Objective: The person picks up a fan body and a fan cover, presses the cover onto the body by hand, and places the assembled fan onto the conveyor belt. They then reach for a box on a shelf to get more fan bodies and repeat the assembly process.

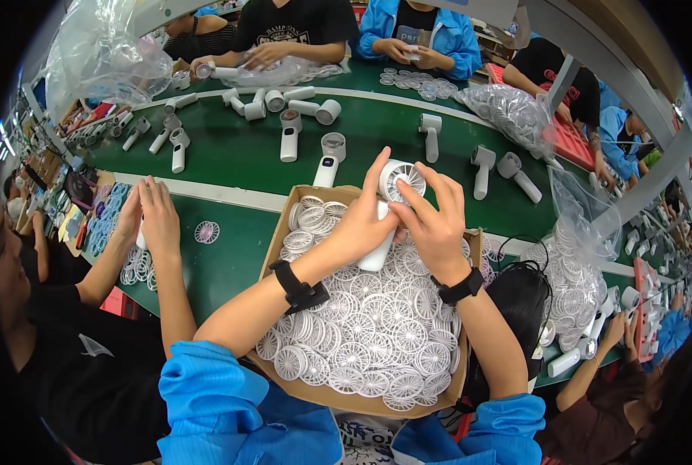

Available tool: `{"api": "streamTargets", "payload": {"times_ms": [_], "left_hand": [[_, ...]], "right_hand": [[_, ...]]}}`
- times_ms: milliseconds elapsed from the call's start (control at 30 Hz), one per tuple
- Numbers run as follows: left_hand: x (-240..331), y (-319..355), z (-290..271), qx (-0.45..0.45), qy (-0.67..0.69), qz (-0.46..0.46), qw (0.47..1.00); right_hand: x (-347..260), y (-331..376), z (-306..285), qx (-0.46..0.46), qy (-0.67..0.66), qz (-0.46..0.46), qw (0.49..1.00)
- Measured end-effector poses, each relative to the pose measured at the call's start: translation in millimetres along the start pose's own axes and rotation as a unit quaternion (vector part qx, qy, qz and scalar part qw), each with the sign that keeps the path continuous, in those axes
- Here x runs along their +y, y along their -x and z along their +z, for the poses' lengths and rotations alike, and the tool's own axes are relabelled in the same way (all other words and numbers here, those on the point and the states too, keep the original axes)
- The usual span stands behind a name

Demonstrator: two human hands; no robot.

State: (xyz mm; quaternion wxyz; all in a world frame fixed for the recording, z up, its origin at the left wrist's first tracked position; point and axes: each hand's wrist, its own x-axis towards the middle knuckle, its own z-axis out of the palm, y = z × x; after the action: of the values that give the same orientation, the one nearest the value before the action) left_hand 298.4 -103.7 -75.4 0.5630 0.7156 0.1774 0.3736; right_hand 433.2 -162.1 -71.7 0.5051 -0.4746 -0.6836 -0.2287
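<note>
A white handheld fan (pixel 374 254) is held above a cardboard box (pixel 278 246) in front of me. My left hand (pixel 367 221) wraps round the fan's handle, with its index finger stretched up along the round head. Fingers of my right hand (pixel 436 221) rest at the head's right rim, the thumb and a fingertip against its spoked white grille (pixel 400 180). Below both hands, many loose white spoked grilles (pixel 369 333) fill the box. Black bands circle both my wrists.
Beyond the box, several white fans (pixel 289 139) lie on the green conveyor (pixel 229 155). At left a co-worker's hands (pixel 158 221) are over the table; across the belt other people handle parts. A plastic bag of grilles (pixel 574 287) sits at right, beside a metal frame post (pixel 648 182).
</note>
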Motion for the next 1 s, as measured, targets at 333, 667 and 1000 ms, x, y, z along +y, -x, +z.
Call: {"api": "streamTargets", "payload": {"times_ms": [333,667,1000], "left_hand": [[11,5,1,-0.040,0.105,-0.073,0.991],[9,8,-10,-0.084,0.136,-0.040,0.986],[13,4,-6,-0.065,-0.008,-0.026,0.998]], "right_hand": [[6,3,-2,0.003,-0.014,0.000,1.000],[15,3,0,-0.096,-0.455,0.314,0.828],[25,9,0,-0.105,-0.530,0.375,0.753]]}}
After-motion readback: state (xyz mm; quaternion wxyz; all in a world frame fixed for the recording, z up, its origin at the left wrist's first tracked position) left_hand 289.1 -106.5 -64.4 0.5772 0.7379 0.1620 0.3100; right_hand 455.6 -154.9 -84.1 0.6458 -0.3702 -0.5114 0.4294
